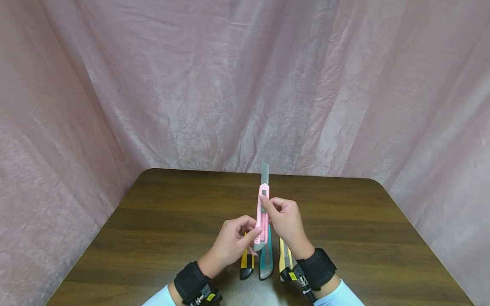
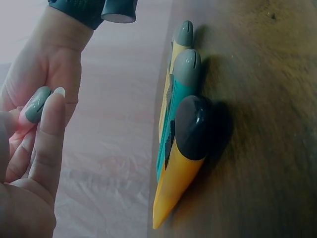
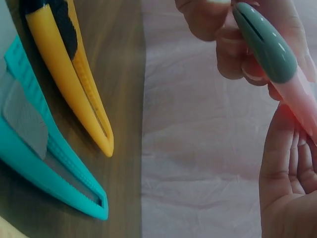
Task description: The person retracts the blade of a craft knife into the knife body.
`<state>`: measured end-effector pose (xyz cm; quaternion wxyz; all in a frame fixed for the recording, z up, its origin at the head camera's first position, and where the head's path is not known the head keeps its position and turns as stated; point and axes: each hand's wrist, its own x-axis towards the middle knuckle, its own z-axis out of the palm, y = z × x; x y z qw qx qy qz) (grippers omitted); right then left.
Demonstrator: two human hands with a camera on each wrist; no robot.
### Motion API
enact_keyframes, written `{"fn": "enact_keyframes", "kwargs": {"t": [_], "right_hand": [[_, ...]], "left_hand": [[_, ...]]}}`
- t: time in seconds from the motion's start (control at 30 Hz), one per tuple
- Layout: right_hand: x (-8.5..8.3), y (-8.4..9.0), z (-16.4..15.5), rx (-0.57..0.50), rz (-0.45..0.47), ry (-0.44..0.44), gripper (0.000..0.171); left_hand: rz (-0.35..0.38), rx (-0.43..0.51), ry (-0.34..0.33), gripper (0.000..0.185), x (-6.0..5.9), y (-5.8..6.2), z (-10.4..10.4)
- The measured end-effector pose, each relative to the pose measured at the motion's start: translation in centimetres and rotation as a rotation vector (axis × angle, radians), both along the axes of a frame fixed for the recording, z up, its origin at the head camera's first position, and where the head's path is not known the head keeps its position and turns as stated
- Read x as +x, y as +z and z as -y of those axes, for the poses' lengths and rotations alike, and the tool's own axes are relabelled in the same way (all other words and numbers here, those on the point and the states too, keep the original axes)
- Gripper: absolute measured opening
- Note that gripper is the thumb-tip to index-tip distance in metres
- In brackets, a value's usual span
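A pink utility knife (image 1: 262,223) with a grey end cap (image 3: 270,49) is held up above the table, its metal blade (image 1: 265,173) extended and pointing away from me. My left hand (image 1: 231,240) pinches the knife near the grey cap, thumb on top. Higher up the body, my right hand (image 1: 287,219) grips it with the thumb on the slider area. Beneath the hands lie three more utility knives: a yellow-and-black one (image 1: 247,261), a teal one with a grey end (image 1: 266,261) and a pale yellow one (image 1: 282,255). Hands partly cover them in the head view.
The dark wooden table (image 1: 172,204) has rounded far corners. A pinkish draped curtain (image 1: 214,93) hangs behind it and along both sides. Each wrist wears a black strap (image 1: 317,267) with a small camera.
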<state>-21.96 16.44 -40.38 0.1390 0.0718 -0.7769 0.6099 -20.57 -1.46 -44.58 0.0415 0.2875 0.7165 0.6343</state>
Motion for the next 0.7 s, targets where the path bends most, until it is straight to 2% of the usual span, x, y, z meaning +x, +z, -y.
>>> {"fn": "enact_keyframes", "kwargs": {"t": [0.23, 0.43, 0.7], "right_hand": [[-0.05, -0.08, 0.17, -0.009, -0.017, 0.000, 0.033], [-0.05, -0.09, 0.25, -0.022, -0.020, 0.003, 0.029], [-0.17, -0.15, 0.11, 0.020, 0.036, 0.001, 0.039]], "left_hand": [[-0.018, -0.007, 0.004, 0.017, -0.11, -0.06, 0.05], [0.001, -0.006, 0.013, 0.016, -0.13, 0.32, 0.04], [0.007, -0.007, 0.022, 0.017, -0.27, 0.13, 0.08]]}}
